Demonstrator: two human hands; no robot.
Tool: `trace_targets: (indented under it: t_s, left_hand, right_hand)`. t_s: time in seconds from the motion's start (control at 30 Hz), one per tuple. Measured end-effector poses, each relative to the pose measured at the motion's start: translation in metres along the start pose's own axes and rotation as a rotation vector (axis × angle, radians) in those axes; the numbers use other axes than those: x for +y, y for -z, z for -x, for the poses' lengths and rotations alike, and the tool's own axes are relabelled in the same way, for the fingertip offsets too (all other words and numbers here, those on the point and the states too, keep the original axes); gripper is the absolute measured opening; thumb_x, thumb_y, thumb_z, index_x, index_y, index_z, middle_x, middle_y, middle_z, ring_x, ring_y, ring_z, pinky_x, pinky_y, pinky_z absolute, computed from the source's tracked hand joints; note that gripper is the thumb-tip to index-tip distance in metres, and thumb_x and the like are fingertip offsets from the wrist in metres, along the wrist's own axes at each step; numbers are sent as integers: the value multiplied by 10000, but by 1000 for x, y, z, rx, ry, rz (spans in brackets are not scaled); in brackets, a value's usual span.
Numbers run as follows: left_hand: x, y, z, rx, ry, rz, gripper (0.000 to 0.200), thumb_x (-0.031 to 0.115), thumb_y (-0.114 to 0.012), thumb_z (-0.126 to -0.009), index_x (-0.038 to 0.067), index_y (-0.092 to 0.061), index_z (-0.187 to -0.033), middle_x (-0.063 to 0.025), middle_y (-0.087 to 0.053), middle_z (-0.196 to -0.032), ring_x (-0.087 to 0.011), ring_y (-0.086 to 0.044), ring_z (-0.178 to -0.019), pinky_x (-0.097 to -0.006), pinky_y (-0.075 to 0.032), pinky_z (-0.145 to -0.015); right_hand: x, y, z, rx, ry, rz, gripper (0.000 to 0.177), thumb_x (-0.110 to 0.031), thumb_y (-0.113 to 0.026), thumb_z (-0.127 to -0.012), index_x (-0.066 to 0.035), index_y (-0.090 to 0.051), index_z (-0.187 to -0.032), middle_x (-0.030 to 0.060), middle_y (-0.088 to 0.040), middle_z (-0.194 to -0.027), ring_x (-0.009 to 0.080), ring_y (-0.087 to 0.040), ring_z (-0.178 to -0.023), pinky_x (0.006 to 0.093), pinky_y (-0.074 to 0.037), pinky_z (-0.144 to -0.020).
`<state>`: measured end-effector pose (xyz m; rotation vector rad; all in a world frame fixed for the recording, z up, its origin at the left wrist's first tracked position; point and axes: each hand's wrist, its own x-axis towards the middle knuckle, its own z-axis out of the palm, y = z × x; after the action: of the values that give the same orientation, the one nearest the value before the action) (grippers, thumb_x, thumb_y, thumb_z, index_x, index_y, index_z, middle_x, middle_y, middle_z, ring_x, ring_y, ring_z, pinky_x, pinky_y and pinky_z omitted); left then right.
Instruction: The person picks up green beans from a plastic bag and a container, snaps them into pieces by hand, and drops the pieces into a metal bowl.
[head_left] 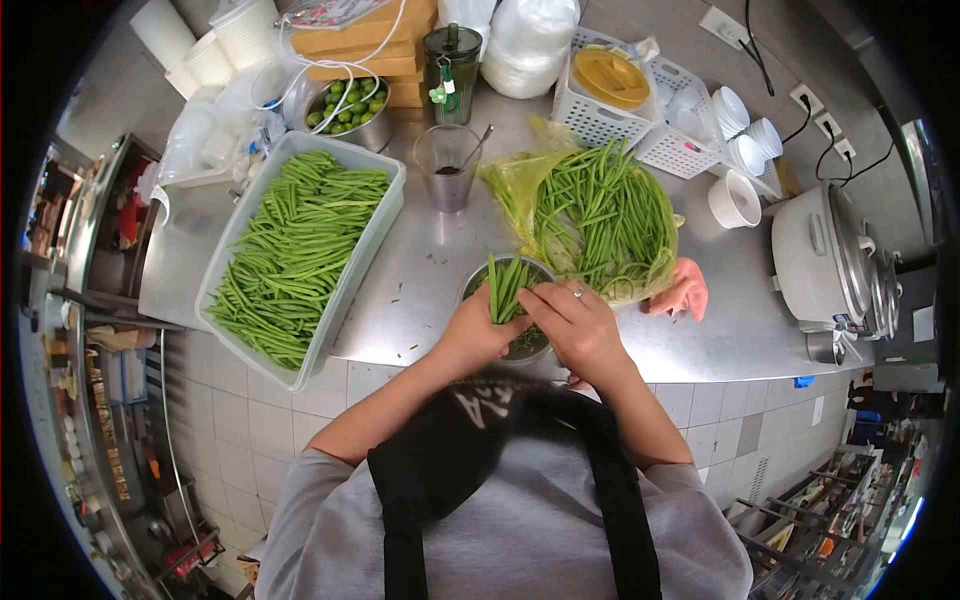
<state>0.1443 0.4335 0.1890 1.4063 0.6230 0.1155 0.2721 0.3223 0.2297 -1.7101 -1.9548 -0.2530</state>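
My left hand (482, 326) is wrapped round a small bunch of green beans (508, 284), which stand up out of the fist. My right hand (577, 325), with a ring on one finger, has its fingertips pinched at the side of that bunch. Whether a single bean is between those fingertips I cannot make out. Both hands are over a round metal bowl (540, 271) with green bits in it, partly hidden by them. Beyond the right hand, long green beans (605, 215) lie in an open yellow plastic bag (514, 192).
Left stands a plastic tub (393, 207) of green beans. Behind are a clear cup (448, 170) with a spoon, a metal pot (372, 134) of small green citrus and a dark tumbler (452, 75). Right are a pink cloth (683, 289), white baskets (598, 125) and a large cooker (810, 255).
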Motion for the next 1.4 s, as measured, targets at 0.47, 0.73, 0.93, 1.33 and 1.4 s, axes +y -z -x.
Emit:
trace_targets:
  t_s: [0.47,0.73,0.93,1.33,1.4]
  left_hand:
    - [-2,-3,4,27,-24,6,303,149,-651,-827,30,-492,-1057,-5,-538,-689,-62,-493,-491,-209,-414,-431]
    - [-6,-1,3,-46,-7,62,407,155,-667,-797,24,-460,-1123,-52,-594,-788,-100,-519,-495,-246,-440,-446]
    - [-2,-2,2,-32,78,113,310,81,-640,-816,19,-477,-1073,-21,-551,-730,-72,-491,-495,-211,-412,-432]
    - [-7,-2,1,-101,80,169,357,76,-632,-812,27,-445,-1112,-21,-534,-728,-77,-493,-505,-212,-413,-439]
    - [0,-3,5,-91,85,170,374,73,-643,-808,29,-445,-1123,-14,-530,-718,-77,-488,-501,-212,-411,-437]
  right_hand:
    - [-4,-43,23,155,-706,-980,112,24,-556,-850,-5,-540,-958,78,-565,-895,141,-563,-773,269,-473,-688]
    - [8,-40,32,236,-1044,-1489,127,-59,-565,-885,-7,-559,-1000,52,-578,-860,114,-558,-774,250,-465,-691]
    - [-6,-17,20,124,-310,-317,281,-17,-589,-768,-42,-602,-1048,89,-568,-936,241,-564,-819,338,-465,-700]
    - [-9,-39,28,147,-470,-524,156,-9,-628,-754,-15,-565,-897,95,-549,-893,214,-557,-772,321,-453,-677]
    - [-8,-43,32,204,-702,-791,118,-2,-615,-787,-2,-566,-894,101,-550,-879,196,-557,-752,288,-448,-651]
